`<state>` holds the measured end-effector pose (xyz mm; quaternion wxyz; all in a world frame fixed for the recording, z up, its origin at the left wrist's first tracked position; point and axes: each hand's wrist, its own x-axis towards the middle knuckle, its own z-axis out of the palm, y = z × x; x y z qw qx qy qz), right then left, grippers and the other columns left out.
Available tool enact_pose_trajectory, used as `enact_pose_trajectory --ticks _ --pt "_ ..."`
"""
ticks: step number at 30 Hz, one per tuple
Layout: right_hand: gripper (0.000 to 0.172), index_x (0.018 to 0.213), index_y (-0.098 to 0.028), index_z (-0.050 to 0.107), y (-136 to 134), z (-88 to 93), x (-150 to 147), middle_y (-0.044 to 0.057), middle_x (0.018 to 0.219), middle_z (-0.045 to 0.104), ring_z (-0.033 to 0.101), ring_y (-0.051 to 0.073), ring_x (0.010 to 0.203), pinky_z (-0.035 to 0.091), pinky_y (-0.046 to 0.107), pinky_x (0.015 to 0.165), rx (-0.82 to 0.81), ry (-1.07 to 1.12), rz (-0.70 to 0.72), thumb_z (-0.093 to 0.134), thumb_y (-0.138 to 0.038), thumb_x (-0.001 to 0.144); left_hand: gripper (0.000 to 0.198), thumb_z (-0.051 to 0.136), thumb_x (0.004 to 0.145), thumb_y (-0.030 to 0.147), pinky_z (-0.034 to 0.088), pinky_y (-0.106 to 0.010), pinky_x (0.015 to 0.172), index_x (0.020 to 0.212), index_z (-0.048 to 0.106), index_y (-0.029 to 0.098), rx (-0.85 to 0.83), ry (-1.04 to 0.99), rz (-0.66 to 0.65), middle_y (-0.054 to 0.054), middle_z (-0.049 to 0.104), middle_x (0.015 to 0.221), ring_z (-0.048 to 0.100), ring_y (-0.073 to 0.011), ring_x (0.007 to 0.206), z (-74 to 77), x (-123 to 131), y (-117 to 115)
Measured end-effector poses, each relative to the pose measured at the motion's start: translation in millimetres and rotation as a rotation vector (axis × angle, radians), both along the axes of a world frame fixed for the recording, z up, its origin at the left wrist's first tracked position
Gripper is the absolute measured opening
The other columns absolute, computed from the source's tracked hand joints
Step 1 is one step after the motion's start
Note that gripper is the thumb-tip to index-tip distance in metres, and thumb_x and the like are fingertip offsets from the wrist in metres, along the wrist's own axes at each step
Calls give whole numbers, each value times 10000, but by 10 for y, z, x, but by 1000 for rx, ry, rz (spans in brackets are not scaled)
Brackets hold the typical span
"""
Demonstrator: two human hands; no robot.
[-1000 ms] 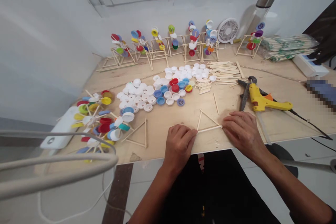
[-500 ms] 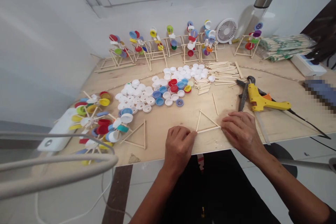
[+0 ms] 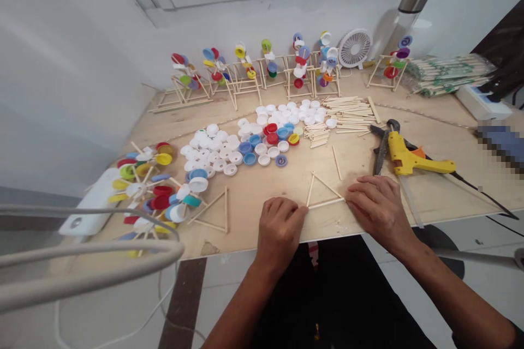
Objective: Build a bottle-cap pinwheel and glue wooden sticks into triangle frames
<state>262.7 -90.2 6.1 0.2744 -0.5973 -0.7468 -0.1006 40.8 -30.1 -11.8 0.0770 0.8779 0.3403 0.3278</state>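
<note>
A triangle of thin wooden sticks (image 3: 326,203) lies flat on the table near its front edge. My left hand (image 3: 281,224), fingers curled, grips its left corner. At the right corner, my right hand (image 3: 377,204) has its fingers pressed together on the stick ends. The fingertips partly cover both corners. Just beyond the triangle lies a loose stick (image 3: 336,163). A yellow glue gun (image 3: 417,159) rests on its side past my right hand. To the left of my left hand is another stick triangle (image 3: 225,210).
Bottle caps (image 3: 221,148) spread across the table's middle, beside piled sticks (image 3: 350,114). Stick frames with cap wheels (image 3: 301,68) line the wall near a small fan (image 3: 355,48). More cap wheels (image 3: 141,190) sit at left, behind a grey cable (image 3: 102,270). A power strip (image 3: 483,101) is at right.
Both hands stay at the triangle's corners. The whole view has shifted very slightly; nothing else visibly differs.
</note>
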Motion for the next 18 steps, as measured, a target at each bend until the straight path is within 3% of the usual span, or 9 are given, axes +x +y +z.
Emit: enact_pose_trajectory --ticks 18 --pt "133 856 -207 632 0 -48 9 16 903 681 548 211 1027 345 428 935 19 -10 28 594 -93 800 169 491 821 78 406 -338 724 762 608 184 -5 2 -17 -32 573 705 500 -169 720 10 10 0"
